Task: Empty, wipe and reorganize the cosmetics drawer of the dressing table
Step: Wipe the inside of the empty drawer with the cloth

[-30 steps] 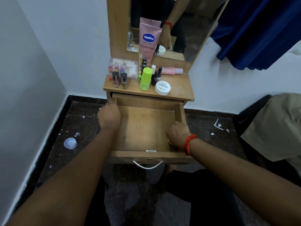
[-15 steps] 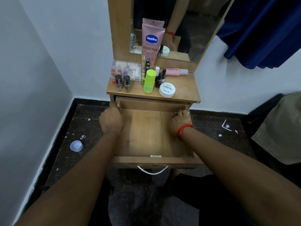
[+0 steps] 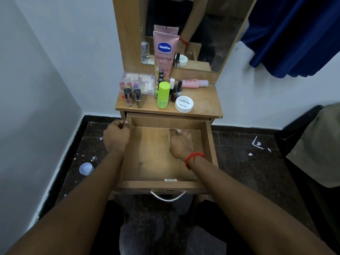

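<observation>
We're looking down into the drawer [image 3: 150,162], pulled wide out toward us and bare inside, its long axis running straight away from us to the dressing table [image 3: 206,100]. The right hand [image 3: 181,142] is down on the drawer floor near the back wall, right of centre, fingers curled and blurred; we can't tell whether there's a cloth or anything else under them. The left hand [image 3: 116,138] is clenched on the top edge of the left side wall, near the back corner, steadying the drawer by the look of it.

The cosmetics are all up on the tabletop beyond both hands: the pink tube [image 3: 164,52] against the mirror, the green bottle [image 3: 163,97], the white jar [image 3: 184,103], small polish bottles [image 3: 132,97] and a clear box [image 3: 142,83]. The right hand is nearer the jar, the left nearer the polish bottles.

The drawer's back corners sit under the tabletop's lip in shadow, so we can't judge how clean they are.
</observation>
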